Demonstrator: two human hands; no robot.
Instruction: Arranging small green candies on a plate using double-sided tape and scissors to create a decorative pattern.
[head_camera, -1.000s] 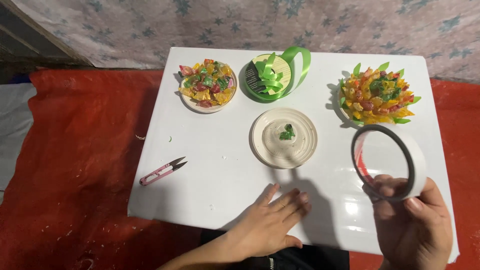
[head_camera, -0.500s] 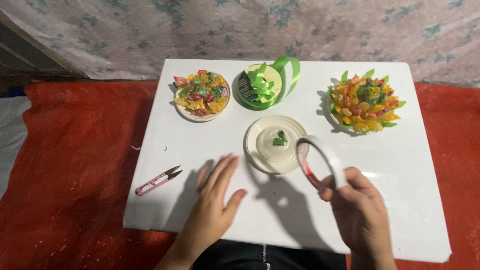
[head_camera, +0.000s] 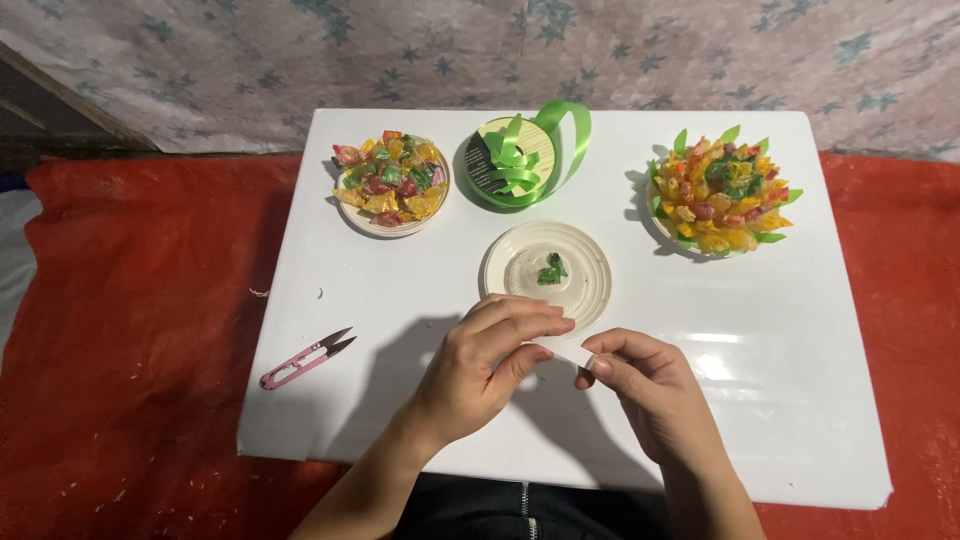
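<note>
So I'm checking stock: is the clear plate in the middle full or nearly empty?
Nearly empty. The clear plate holds only one small green piece at its centre; the rest is bare.

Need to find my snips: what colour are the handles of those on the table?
Pink, seen in the head view: snips.

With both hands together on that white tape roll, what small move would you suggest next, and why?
Probably peel the tape end free: the left hand and right hand pinch the white tape roll between fingertips just in front of the clear plastic lid, and no loose strip shows yet.
</note>
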